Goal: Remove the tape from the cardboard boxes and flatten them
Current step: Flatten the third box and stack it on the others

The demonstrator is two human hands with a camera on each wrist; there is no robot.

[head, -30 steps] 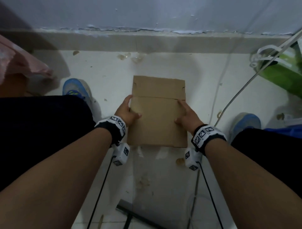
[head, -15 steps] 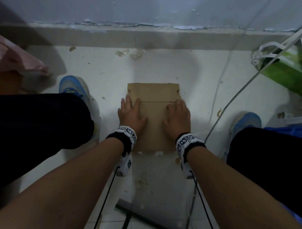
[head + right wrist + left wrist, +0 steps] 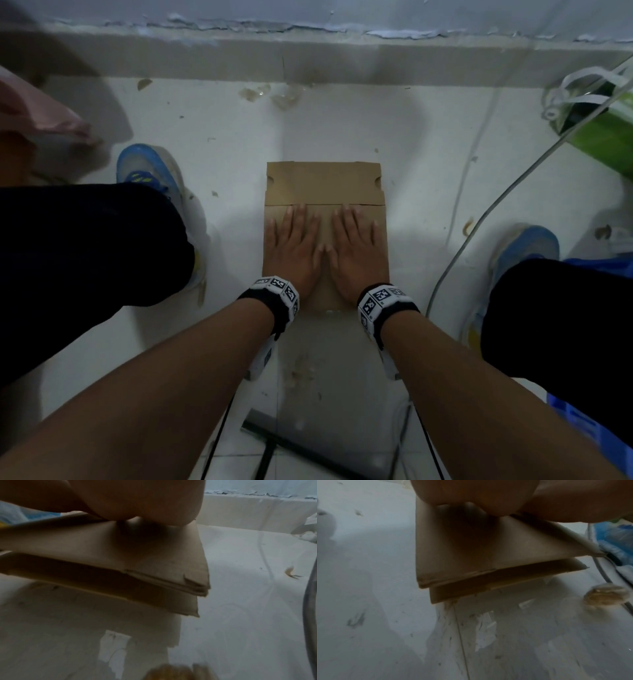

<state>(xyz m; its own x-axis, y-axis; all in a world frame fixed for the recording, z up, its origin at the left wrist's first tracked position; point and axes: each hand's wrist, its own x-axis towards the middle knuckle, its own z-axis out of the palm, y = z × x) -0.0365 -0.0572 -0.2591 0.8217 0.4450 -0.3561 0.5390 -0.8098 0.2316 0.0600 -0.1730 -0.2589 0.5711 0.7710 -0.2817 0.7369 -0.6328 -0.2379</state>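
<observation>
Cardboard box (image 3: 323, 185) lies flat beneath left hand (image 3: 294, 248) and right hand (image 3: 356, 248).

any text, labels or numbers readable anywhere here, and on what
No readable words or numbers in any view.
Wristbands: black-and-white square marker patterns only, no letters.
Cardboard box: plain brown, no print visible, with the left hand and right hand pressing flat on it.
Green bag: no print can be made out.

Blue shoes (image 3: 150, 171) flank the floor; green bag (image 3: 606, 137) far right.
</observation>
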